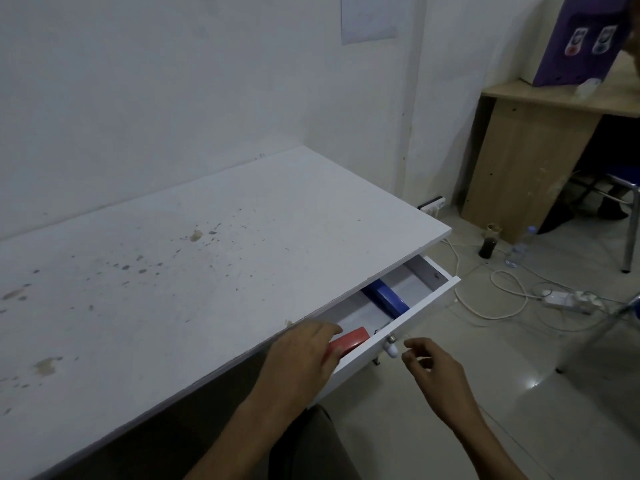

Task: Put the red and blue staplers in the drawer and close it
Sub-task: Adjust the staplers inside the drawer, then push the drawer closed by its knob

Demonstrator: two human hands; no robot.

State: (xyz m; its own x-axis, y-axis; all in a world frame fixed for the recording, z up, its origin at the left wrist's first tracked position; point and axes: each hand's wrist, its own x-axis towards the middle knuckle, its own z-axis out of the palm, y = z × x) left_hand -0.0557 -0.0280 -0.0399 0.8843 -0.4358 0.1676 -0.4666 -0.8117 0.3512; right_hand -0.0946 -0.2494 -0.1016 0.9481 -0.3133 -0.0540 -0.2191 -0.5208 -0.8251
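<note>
A white drawer stands pulled out under the white table's front edge. A blue stapler lies inside it toward the right. My left hand reaches into the drawer's left part, fingers wrapped on a red stapler that rests low in the drawer. My right hand hovers just right of the drawer's small white knob, fingers loosely apart and holding nothing.
The stained white table top runs along the wall. On the floor to the right lie white cables and a power strip, a dark bottle and a clear bottle. A wooden desk and metal chair legs stand beyond.
</note>
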